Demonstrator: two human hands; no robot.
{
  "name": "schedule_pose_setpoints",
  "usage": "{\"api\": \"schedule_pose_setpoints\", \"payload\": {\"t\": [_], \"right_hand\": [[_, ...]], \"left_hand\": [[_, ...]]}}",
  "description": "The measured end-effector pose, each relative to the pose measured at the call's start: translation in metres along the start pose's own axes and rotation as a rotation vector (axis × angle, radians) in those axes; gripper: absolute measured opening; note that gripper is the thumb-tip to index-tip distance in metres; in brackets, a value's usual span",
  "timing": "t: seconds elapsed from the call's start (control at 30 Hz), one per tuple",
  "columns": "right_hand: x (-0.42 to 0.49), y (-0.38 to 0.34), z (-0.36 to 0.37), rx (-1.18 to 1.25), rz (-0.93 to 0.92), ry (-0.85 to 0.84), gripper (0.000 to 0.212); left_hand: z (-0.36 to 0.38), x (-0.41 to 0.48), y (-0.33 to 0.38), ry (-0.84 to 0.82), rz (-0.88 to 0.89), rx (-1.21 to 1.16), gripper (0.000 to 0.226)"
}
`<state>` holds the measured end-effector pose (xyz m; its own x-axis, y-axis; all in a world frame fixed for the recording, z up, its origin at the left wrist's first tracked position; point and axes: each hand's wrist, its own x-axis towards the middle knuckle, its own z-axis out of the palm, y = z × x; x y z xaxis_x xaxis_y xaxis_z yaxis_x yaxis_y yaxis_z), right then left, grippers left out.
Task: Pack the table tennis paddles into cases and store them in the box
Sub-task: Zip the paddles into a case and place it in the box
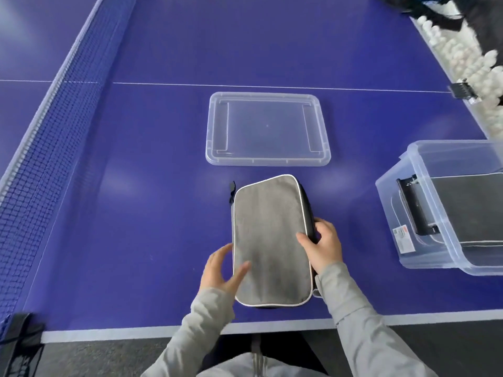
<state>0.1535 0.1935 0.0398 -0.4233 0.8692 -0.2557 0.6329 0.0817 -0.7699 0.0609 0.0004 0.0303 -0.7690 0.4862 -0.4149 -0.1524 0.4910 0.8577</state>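
Note:
A grey paddle case (269, 235) with white piping lies on the blue table near its front edge. My right hand (322, 244) grips the case's right edge, thumb on top and fingers curled round the side. My left hand (220, 270) is at the case's lower left edge with fingers spread and straight, the thumb touching the grey top. No paddle is visible. A clear plastic box (413, 251) stands at the right, and another dark case (468, 210) lies inside it.
The box's clear lid (268, 159) lies flat beyond the case. The net (54, 126) runs along the left. A trough of white balls (462, 66) lines the far right edge. A white line marks the table's front edge (136, 331).

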Motion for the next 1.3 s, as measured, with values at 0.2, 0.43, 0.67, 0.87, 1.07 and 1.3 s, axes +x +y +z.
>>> {"api": "schedule_pose_setpoints", "payload": {"t": [0.2,0.43,0.67,0.87,1.07,1.3], "right_hand": [[0.017,0.042,0.009,0.009,0.31,-0.136,0.024],[0.018,0.05,0.014,0.019,0.206,-0.218,0.056],[0.033,0.059,0.016,0.014,0.28,-0.263,0.044],[0.041,0.065,0.016,-0.009,0.29,-0.284,0.045],[0.042,0.061,0.015,-0.041,0.278,-0.242,0.045],[-0.008,0.045,-0.015,-0.096,-0.197,0.263,0.029]], "left_hand": [[0.0,0.054,0.006,-0.015,-0.339,-0.053,0.061],[0.021,0.087,0.026,-0.071,-0.495,-0.106,0.072],[0.029,0.101,0.017,-0.139,-0.507,-0.06,0.059],[0.04,0.1,0.018,-0.137,-0.489,-0.138,0.052],[0.045,0.095,0.021,-0.104,-0.36,-0.218,0.056],[0.045,0.082,0.027,0.112,-0.417,-0.414,0.065]]}}
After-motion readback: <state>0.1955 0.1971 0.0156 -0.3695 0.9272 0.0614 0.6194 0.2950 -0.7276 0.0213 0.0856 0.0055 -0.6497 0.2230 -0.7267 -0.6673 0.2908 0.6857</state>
